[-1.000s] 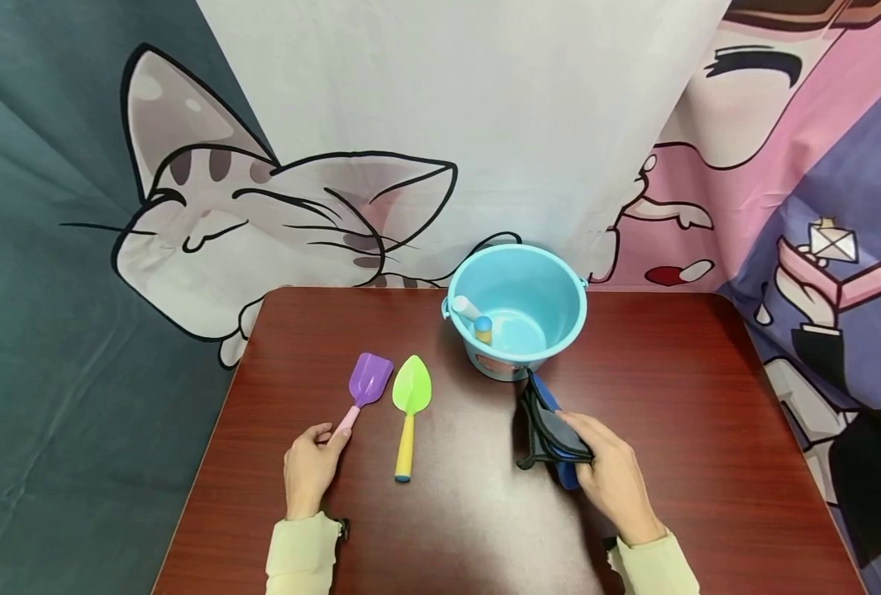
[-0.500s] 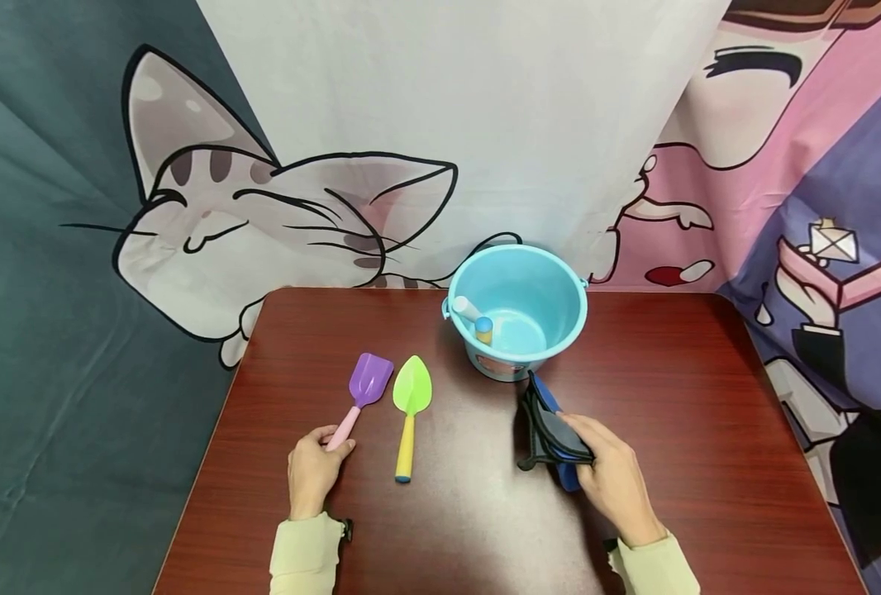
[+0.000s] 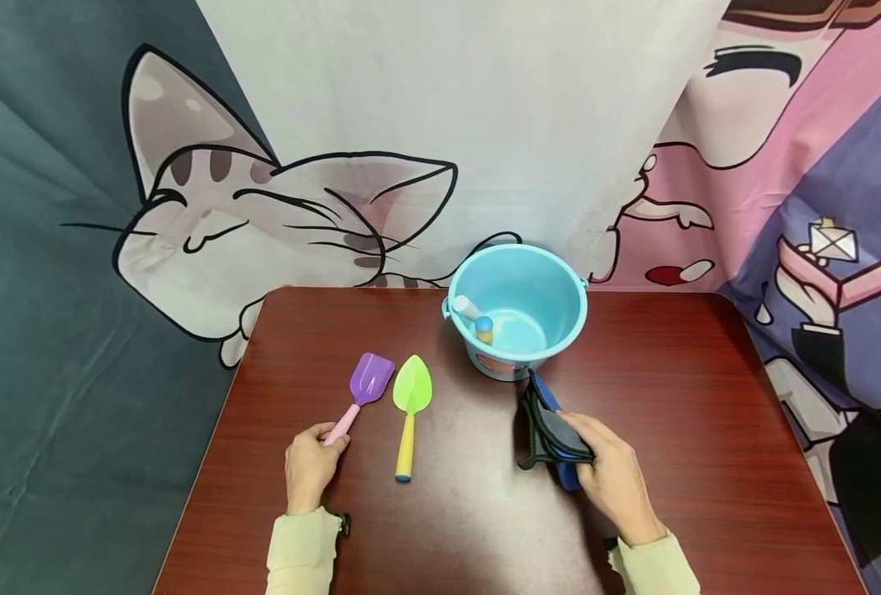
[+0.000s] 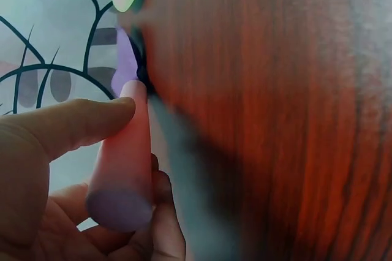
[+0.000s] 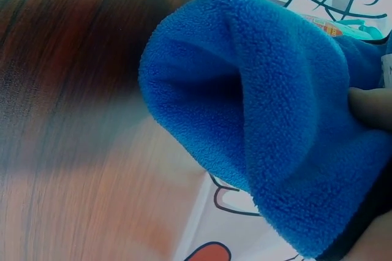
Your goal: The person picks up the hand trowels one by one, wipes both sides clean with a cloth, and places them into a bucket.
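My left hand (image 3: pixel 311 468) pinches the pink handle end of a purple toy shovel (image 3: pixel 370 378). In the left wrist view the thumb lies on top of the handle (image 4: pixel 125 151), with fingers curled beneath it. A green toy trowel (image 3: pixel 413 385) with a yellow handle lies just right of the shovel. My right hand (image 3: pixel 617 475) grips a folded cloth piece (image 3: pixel 552 426), grey with black edging outside. Close up, its blue fleece side (image 5: pixel 282 89) bulges open in a fold. The cloth's far tip is near the base of a light blue bucket (image 3: pixel 518 306).
Inside the bucket are a white handle (image 3: pixel 466 308) and a yellow handle with a blue end (image 3: pixel 483 332); their lower parts are hard to make out. The brown table (image 3: pixel 455 512) meets a cartoon-printed curtain (image 3: pixel 559 124) at its back edge.
My left hand has shifted slightly, and more of the pink handle shows beyond the thumb. The shovel has barely moved. My right hand and the cloth stay in place.
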`<state>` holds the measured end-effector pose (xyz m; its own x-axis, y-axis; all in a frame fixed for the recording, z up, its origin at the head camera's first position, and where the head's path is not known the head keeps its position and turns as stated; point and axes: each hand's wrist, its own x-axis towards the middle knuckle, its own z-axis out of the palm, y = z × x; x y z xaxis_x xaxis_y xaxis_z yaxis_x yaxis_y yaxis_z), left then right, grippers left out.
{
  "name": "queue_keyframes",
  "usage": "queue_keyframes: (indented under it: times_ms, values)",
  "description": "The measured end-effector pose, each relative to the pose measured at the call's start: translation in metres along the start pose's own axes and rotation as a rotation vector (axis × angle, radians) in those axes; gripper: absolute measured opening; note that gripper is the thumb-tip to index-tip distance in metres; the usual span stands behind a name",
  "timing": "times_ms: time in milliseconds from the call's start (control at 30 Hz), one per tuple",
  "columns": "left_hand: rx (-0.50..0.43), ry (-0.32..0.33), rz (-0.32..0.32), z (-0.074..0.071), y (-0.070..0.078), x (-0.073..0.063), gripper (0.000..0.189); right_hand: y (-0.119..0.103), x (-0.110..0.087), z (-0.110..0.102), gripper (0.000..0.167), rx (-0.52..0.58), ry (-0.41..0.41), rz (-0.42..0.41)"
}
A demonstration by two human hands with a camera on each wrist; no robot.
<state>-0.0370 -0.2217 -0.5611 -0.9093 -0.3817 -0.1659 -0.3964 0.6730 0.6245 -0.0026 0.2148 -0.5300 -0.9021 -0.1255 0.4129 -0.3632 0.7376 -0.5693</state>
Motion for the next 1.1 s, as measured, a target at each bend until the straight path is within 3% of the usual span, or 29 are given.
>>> queue_keyframes:
  times_ms: [300,800,1100]
  values:
    - [-0.018,0.056,0.01,-0.002,0.002,0.0,0.034,-0.001,0.001,-0.002,0.065,0.011,-0.006,0.006]
    - [-0.038,0.196,0.085,-0.003,0.007,0.0,0.03,-0.002,0.003,-0.005,0.065,0.012,-0.008,0.009]
    - [-0.048,0.207,0.114,-0.008,0.015,-0.004,0.032,-0.006,0.006,-0.005,0.067,0.033,0.014,-0.034]
